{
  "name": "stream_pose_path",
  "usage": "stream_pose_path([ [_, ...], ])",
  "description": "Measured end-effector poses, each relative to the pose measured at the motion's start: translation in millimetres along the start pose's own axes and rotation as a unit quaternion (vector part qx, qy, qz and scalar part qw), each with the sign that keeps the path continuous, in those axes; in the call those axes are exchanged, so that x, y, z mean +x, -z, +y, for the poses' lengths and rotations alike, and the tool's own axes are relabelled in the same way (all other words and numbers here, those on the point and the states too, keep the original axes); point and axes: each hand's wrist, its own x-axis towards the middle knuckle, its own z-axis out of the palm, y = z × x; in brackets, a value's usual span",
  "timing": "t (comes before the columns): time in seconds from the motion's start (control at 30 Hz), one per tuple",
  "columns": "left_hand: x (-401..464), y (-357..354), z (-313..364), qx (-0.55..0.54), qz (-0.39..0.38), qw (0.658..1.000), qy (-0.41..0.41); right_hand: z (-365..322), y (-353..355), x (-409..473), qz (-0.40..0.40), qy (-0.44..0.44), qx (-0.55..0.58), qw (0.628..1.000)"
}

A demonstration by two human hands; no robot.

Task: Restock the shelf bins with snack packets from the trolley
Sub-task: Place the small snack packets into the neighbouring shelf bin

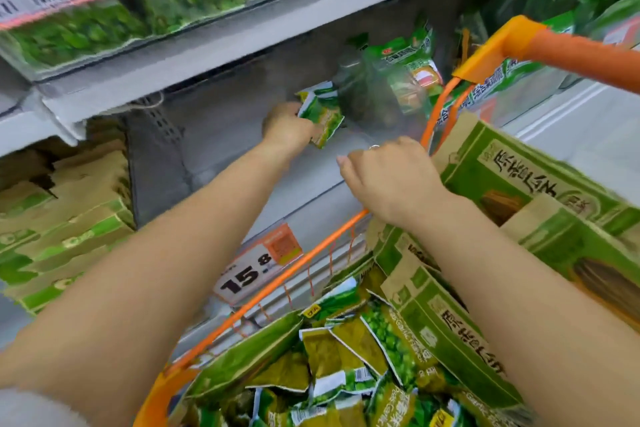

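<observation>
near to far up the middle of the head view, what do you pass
loose snack packets in the trolley → orange trolley rim → price tag → left hand holding a green packet → stocked packets behind

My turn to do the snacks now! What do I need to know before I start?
Left hand: holds a green snack packet reaching into the shelf bin.
Right hand: holds nothing, hovering above the front rim of the orange trolley.
Done: a few packets sit at the bin's right end.
Left: the bin is mostly bare; many loose packets and green cartons wait in the trolley.
</observation>
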Motion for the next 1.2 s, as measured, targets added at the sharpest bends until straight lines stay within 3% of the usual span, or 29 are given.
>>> stream_pose_path([
  [0.13,29,-34,5,0.125,0.021,0.991,-0.031,1,-9,-2,0.099,-0.003,-0.029,0.995],
  [0.47,59,-49,0,0.289,0.112,0.945,-0.106,1,-14,-5,0.129,-0.012,0.010,0.991],
  [0.6,57,-49,-4,0.318,0.096,0.937,-0.109,0,-10,-2,0.124,-0.011,0.022,0.992],
  [0.77,59,-51,-4,0.362,0.134,0.917,-0.098,0,-13,-4,0.122,-0.011,0.031,0.992],
  [0.87,62,-55,-5,0.355,0.124,0.921,-0.100,0,-13,-3,0.122,-0.019,0.038,0.992],
  [1.07,46,-40,3,0.221,0.098,0.966,-0.096,1,-11,-4,0.127,-0.015,0.033,0.991],
  [1.2,-1,-14,29,0.175,0.092,0.971,-0.135,3,7,-4,0.020,0.011,0.077,0.997],
])
